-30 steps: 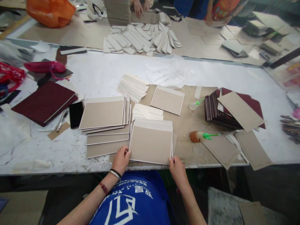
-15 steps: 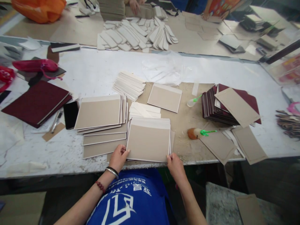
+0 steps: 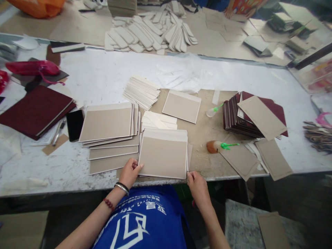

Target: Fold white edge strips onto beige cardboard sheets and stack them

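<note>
A beige panel (image 3: 163,155) with a paler band along its far edge lies in front of me, on top of other panels at the table's front edge. My left hand (image 3: 130,172) is closed on its near left corner, thumb on top. My right hand (image 3: 198,188) is closed in a pinch just off the near right corner; whatever is between its fingertips is too small to make out. Left of this panel lies a fanned stack of similar panels (image 3: 106,121). Behind it are loose white strips (image 3: 159,121), a bundle of white strips (image 3: 142,92) and a single beige panel (image 3: 182,106).
A brown glue pot with green-handled brush (image 3: 214,147) and a clear one (image 3: 211,112) stand to the right, before a stack of maroon covers (image 3: 241,116). A phone (image 3: 75,125) and maroon folder (image 3: 37,110) lie left. Another person's hands (image 3: 229,14) rest on the far table.
My right hand has slid slightly right, away from the panel's corner. My left hand keeps its hold. The whole view has shifted a little; another person's hand at the back has left view.
</note>
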The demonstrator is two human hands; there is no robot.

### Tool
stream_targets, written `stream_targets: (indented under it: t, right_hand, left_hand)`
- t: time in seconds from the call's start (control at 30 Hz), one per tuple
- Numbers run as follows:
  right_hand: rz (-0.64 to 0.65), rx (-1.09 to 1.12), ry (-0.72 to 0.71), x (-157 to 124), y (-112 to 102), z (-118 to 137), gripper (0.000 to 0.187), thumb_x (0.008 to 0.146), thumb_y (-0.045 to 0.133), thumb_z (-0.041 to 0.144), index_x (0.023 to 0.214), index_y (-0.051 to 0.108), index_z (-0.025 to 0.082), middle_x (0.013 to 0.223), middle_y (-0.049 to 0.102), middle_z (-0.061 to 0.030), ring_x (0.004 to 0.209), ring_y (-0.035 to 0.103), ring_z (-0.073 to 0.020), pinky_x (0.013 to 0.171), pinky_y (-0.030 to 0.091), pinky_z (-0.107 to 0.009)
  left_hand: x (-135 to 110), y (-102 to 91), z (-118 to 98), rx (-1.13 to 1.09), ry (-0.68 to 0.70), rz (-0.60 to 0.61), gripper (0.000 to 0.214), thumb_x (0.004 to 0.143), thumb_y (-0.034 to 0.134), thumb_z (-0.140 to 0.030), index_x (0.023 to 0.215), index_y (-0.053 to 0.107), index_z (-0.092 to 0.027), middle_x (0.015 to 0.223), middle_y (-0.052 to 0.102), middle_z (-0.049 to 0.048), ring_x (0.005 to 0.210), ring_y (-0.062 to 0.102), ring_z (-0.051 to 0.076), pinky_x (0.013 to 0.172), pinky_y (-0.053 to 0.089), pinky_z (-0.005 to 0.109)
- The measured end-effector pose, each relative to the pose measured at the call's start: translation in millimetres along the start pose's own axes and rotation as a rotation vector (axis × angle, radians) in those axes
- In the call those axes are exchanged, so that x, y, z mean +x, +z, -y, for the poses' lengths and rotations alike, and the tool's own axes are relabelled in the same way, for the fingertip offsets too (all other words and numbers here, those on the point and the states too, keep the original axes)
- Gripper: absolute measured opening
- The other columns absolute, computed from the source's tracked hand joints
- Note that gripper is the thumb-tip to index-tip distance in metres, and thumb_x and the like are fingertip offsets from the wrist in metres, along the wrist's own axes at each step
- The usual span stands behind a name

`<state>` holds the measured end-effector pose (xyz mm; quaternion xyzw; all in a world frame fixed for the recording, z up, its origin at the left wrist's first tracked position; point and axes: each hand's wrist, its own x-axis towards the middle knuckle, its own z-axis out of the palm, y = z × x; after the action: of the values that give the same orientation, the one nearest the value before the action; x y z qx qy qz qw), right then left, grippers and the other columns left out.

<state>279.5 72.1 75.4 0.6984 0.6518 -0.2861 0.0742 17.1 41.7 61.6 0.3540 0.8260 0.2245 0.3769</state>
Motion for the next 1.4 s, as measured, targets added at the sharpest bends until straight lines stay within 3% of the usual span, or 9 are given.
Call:
stream_targets:
  t: [0.2, 0.47, 0.67, 1.03, 1.17, 1.4]
  right_hand:
    - [-0.004, 0.274, -0.01, -9, 16, -13, 0.034, 0.085, 0.03, 0.031, 0.078, 0.061, 0.02, 0.067, 0.064, -0.0031, 0.062, 0.058, -0.0138, 0.057, 0.039, -0.021]
    - [-0.001, 0.327, 0.066, -18, 11, 3, 0.029, 0.084, 0.033, 0.028, 0.079, 0.061, 0.02, 0.07, 0.065, -0.004, 0.063, 0.061, -0.0139, 0.06, 0.04, -0.021]
    - [0.041, 0.453, 0.152, -15, 14, 1, 0.022, 0.082, 0.035, 0.029, 0.078, 0.055, 0.02, 0.07, 0.065, -0.004, 0.063, 0.062, -0.0146, 0.057, 0.043, -0.022]
    - [0.148, 1.096, 0.448, -10, 11, 2, 0.031, 0.064, 0.058, 0.046, 0.066, 0.053, 0.015, 0.059, 0.06, -0.0009, 0.053, 0.059, -0.0119, 0.048, 0.045, -0.021]
    - [0.136, 1.075, 0.413, -13, 10, 3, 0.036, 0.062, 0.06, 0.051, 0.063, 0.052, 0.015, 0.056, 0.058, -0.0001, 0.05, 0.057, -0.0111, 0.046, 0.044, -0.021]
    - [0.075, 0.994, 0.186, -14, 5, 4, 0.038, 0.071, 0.05, 0.056, 0.067, 0.05, 0.019, 0.059, 0.057, 0.0015, 0.061, 0.058, -0.0134, 0.053, 0.047, -0.023]
  left_hand:
    - [1, 0.7, 3, 0.014, 0.008, 0.02, 0.025, 0.06, 0.05, -0.044, 0.063, 0.042, -0.021, 0.053, 0.045, -0.0033, 0.054, 0.045, 0.015, 0.054, 0.035, 0.027]
    - [1, 1.3, 5, 0.039, 0.036, 0.022, 0.025, 0.062, 0.049, -0.045, 0.064, 0.04, -0.021, 0.056, 0.044, -0.0029, 0.057, 0.044, 0.016, 0.057, 0.035, 0.028]
    - [2, 1.0, 5, 0.045, 0.024, 0.007, 0.024, 0.062, 0.051, -0.043, 0.063, 0.042, -0.021, 0.058, 0.045, -0.0024, 0.059, 0.045, 0.016, 0.058, 0.036, 0.028]
    - [2, -2.0, -2, 0.005, -0.037, 0.02, 0.025, 0.059, 0.052, -0.044, 0.062, 0.042, -0.021, 0.055, 0.047, -0.0026, 0.055, 0.046, 0.016, 0.054, 0.035, 0.027]
    - [2, -3.7, -4, -0.005, -0.055, 0.018, 0.025, 0.058, 0.054, -0.043, 0.061, 0.042, -0.021, 0.053, 0.048, -0.003, 0.053, 0.046, 0.015, 0.053, 0.035, 0.027]
    - [3, -3.9, 0, -0.023, -0.07, 0.023, 0.027, 0.057, 0.054, -0.045, 0.062, 0.043, -0.02, 0.054, 0.048, -0.0033, 0.054, 0.046, 0.015, 0.053, 0.036, 0.027]
